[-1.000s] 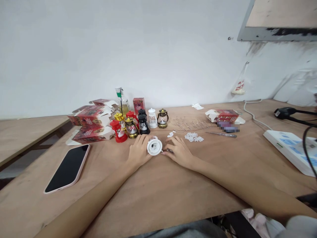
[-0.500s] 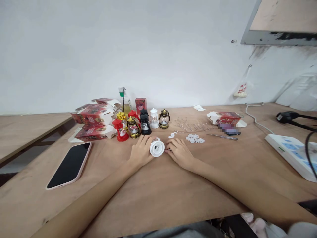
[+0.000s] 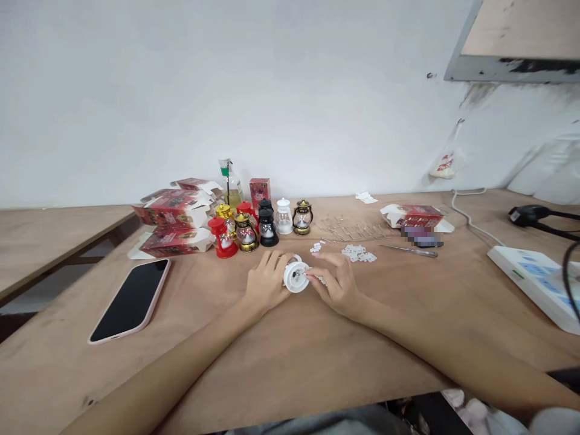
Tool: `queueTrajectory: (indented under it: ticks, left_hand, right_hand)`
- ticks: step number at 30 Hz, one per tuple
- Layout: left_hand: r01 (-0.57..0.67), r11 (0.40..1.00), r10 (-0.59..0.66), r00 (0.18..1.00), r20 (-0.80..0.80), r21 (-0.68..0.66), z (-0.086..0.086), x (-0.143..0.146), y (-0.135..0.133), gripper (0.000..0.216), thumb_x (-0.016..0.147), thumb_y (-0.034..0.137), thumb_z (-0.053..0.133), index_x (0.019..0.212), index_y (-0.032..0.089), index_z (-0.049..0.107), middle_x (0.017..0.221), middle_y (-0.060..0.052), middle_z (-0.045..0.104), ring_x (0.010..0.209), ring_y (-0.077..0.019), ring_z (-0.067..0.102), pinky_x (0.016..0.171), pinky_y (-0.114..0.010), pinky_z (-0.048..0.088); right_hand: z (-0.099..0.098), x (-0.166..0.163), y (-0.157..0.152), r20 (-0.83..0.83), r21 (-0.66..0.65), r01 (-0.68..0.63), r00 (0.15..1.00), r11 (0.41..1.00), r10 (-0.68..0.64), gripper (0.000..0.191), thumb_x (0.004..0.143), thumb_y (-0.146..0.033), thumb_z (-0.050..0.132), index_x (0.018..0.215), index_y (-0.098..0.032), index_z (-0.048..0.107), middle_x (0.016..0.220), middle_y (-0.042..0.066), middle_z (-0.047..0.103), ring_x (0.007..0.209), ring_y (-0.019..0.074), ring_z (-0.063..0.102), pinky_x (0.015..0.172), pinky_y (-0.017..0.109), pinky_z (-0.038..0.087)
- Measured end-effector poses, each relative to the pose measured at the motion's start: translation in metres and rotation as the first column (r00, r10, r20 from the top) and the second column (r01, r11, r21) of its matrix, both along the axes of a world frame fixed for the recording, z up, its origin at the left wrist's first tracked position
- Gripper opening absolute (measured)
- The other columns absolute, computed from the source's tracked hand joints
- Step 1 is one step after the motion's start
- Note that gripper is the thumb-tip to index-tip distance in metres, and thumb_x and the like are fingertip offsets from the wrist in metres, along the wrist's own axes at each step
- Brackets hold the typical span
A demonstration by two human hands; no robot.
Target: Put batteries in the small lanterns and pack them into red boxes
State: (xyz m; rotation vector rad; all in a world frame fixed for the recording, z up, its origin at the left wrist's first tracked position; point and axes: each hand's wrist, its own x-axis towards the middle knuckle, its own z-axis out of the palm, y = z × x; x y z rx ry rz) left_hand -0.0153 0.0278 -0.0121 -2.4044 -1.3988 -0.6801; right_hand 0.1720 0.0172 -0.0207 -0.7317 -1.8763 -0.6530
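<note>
My left hand (image 3: 265, 283) grips a small white lantern (image 3: 295, 277) lying on its side, its round base turned toward me. My right hand (image 3: 335, 283) pinches a tiny part against that base; I cannot make out what the part is. Just beyond my hands stand several miniature lanterns (image 3: 247, 232) in red, gold, black and white. Small white plastic pieces (image 3: 359, 254) lie scattered to the right of them.
A phone in a pink case (image 3: 131, 299) lies face up at the left. Red and white boxes (image 3: 174, 225) are stacked behind it. A screwdriver (image 3: 410, 249), another box (image 3: 414, 214), a white power strip (image 3: 537, 278) and cables sit to the right.
The white lantern has been tipped so its base faces me more, and my right hand has lifted off the table and brought its fingertips to the base.
</note>
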Motion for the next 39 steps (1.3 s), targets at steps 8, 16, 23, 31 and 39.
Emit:
queueTrajectory:
  ticks: [8, 16, 23, 31, 39]
  left_hand:
    - [0.001, 1.0, -0.001, 1.0, -0.007, 0.001, -0.002, 0.007, -0.006, 0.038, 0.081, 0.038, 0.058, 0.114, 0.021, 0.053, 0.108, -0.007, 0.062, 0.101, -0.0224, 0.054, 0.056, -0.027, 0.045]
    - [-0.057, 0.997, 0.059, 0.997, 0.045, -0.049, 0.001, -0.005, 0.004, 0.038, 0.08, 0.037, 0.059, 0.114, 0.02, 0.054, 0.113, -0.008, 0.06, 0.104, -0.0237, 0.054, 0.061, -0.027, 0.048]
    - [-0.114, 0.992, 0.119, 0.988, 0.094, -0.058, 0.002, -0.018, 0.019, 0.038, 0.081, 0.034, 0.057, 0.117, 0.02, 0.052, 0.113, -0.008, 0.058, 0.104, -0.0237, 0.053, 0.066, -0.028, 0.05]
    - [-0.102, 0.992, 0.105, 0.994, 0.033, -0.076, 0.003, -0.015, 0.018, 0.041, 0.081, 0.035, 0.058, 0.119, 0.021, 0.052, 0.114, -0.008, 0.057, 0.108, -0.0247, 0.05, 0.062, -0.028, 0.05]
    - [-0.097, 0.991, 0.101, 0.994, 0.032, -0.095, 0.005, -0.014, 0.016, 0.039, 0.081, 0.035, 0.057, 0.117, 0.02, 0.053, 0.115, -0.009, 0.057, 0.107, -0.0252, 0.05, 0.066, -0.029, 0.051]
  right_hand:
    - [0.0, 0.001, 0.001, 0.009, -0.019, -0.077, 0.997, 0.997, 0.077, 0.006, 0.085, -0.018, 0.059, 0.084, -0.018, 0.065, 0.104, 0.012, 0.06, 0.097, 0.0197, 0.055, 0.082, 0.033, 0.041]
    - [-0.004, 0.004, 0.005, -0.041, -0.142, -0.011, 0.999, 0.99, 0.005, 0.013, 0.09, -0.02, 0.053, 0.083, -0.018, 0.064, 0.106, 0.011, 0.061, 0.098, 0.021, 0.055, 0.082, 0.035, 0.041]
    - [-0.01, 0.001, 0.021, 0.241, -0.427, 0.095, 0.97, 0.899, 0.012, 0.02, 0.085, -0.037, 0.061, 0.092, -0.019, 0.068, 0.112, 0.011, 0.061, 0.105, 0.0252, 0.049, 0.083, 0.04, 0.043]
    - [-0.012, 0.0, 0.022, 0.301, -0.385, 0.096, 0.953, 0.918, 0.026, 0.012, 0.086, -0.027, 0.06, 0.085, -0.022, 0.071, 0.109, 0.009, 0.063, 0.109, 0.0248, 0.049, 0.085, 0.041, 0.043]
    - [-0.015, -0.004, 0.025, 0.437, -0.196, 0.083, 0.899, 0.977, 0.011, 0.012, 0.087, -0.018, 0.057, 0.082, -0.02, 0.068, 0.102, 0.007, 0.065, 0.11, 0.0237, 0.05, 0.093, 0.043, 0.042]
